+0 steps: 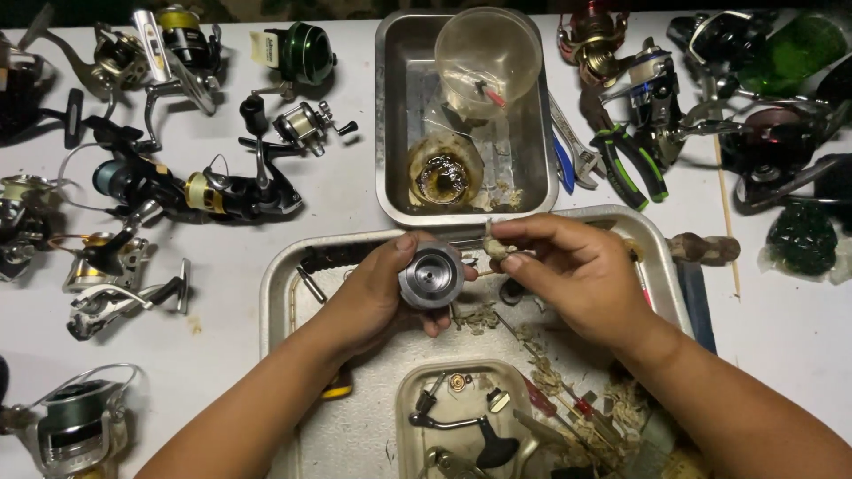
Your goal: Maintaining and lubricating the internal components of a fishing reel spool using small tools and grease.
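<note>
my left hand (pixel 377 288) was closed around a grey metal spool (pixel 430 277), its open end turned up toward me, fingers wrapped round the far side and thumb on the near edge. my right hand (pixel 568 266) was pinched shut on a small wad of dirty tissue (pixel 499 247), held just beside the spool's rim, near it but, as far as i could tell, not touching. both hung over the big steel tray (pixel 284 266), which was littered with tissue scraps (pixel 550 372) and held a clear dish of small parts (pixel 461 417). the risk i saw was the spool slipping: it looked smooth and maybe greasy, and a hard push from the wad against only a fingertip grip could have knocked it down into the loose parts. the wad also looked frayed, so bits could have torn off and lodged inside the spool. the steel pan (pixel 390 133) behind, holding a clear plastic cup (pixel 488 58), stood well apart.
</note>
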